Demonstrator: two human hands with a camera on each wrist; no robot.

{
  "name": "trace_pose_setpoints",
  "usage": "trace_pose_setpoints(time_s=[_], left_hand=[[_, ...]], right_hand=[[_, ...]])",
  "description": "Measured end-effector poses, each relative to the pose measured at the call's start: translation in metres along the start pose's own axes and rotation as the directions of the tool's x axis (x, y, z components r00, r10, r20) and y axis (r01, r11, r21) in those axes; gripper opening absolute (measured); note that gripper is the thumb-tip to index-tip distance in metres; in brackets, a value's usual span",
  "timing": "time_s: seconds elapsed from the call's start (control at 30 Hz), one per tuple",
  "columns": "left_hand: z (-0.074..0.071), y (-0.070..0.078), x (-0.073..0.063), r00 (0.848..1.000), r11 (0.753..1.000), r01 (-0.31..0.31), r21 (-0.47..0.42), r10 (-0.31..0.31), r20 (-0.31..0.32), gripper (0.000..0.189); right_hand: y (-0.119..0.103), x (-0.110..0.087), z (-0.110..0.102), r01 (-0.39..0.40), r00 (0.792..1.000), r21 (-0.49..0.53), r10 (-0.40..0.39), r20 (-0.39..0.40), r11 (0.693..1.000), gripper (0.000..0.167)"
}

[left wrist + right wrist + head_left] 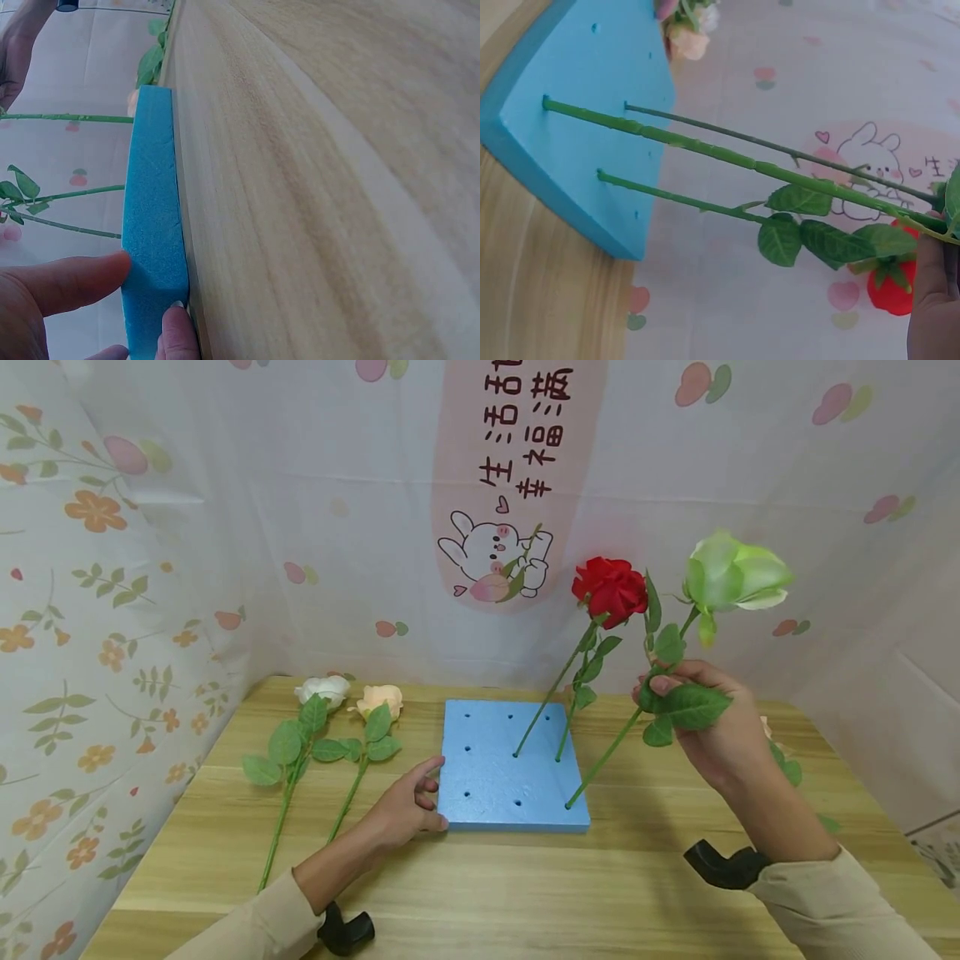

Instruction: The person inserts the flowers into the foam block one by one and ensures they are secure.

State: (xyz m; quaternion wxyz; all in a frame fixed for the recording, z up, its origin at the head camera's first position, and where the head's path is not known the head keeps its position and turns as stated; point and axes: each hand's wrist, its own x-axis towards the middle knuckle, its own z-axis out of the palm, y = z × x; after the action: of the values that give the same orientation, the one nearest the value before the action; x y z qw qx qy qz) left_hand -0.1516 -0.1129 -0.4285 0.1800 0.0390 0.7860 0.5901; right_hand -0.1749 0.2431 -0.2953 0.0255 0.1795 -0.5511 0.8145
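Inside holes (515, 755) of blue block (487, 772), three stems (697, 148) — right hand (716, 727) pinching green rose (735, 575), left hand (403, 807) gripping block

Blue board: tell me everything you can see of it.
The blue board is a roughly square slab, foam-like, its surface faintly rough. It lies flat on the wooden table. Its nine holes form three rows of three; leaning green stems stand in the middle one, the one right of it and the near-right one; six are empty. The left hand touches its left edge and near-left corner.

The right wrist view crops the green rose (705, 148).
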Motion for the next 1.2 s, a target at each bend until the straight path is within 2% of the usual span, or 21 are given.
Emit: trace_pose_setpoints(time_s=[0.17, 0.4, 0.57, 0.73, 0.9, 1.2], left_hand=[[0.0, 0.0, 0.001, 1.0, 1.0, -0.005, -0.003, 0.005, 0.001, 0.087], [0.0, -0.001, 0.001, 1.0, 1.0, 0.0, -0.005, 0.0, 0.002, 0.087], [0.001, -0.002, 0.002, 1.0, 1.0, 0.009, 0.003, -0.009, -0.001, 0.087], [0.001, -0.003, 0.001, 1.0, 1.0, 0.011, 0.001, -0.011, -0.007, 0.086], [0.001, -0.002, 0.0, 1.0, 1.0, 0.009, -0.009, -0.009, -0.001, 0.087], [0.0, 0.0, 0.0, 1.0, 1.0, 0.007, -0.008, -0.007, 0.006, 0.087]], right_hand=[[0.005, -0.003, 0.0, -0.025, 1.0, -0.027, 0.026, 0.012, 0.999, 0.019], [0.008, -0.003, 0.007, -0.043, 0.999, -0.033, 0.042, -0.016, 0.999, 0.017], [0.01, -0.005, 0.014, -0.004, 0.999, -0.154, -0.002, -0.041, 0.988, 0.016], [0.011, -0.008, 0.022, 0.039, 0.997, -0.305, -0.055, -0.045, 0.952, 0.016], [0.014, -0.008, 0.024, 0.074, 0.996, -0.31, -0.084, -0.017, 0.948, 0.014], [0.017, -0.008, 0.022, 0.096, 0.991, -0.379, -0.125, -0.052, 0.92, 0.01]])
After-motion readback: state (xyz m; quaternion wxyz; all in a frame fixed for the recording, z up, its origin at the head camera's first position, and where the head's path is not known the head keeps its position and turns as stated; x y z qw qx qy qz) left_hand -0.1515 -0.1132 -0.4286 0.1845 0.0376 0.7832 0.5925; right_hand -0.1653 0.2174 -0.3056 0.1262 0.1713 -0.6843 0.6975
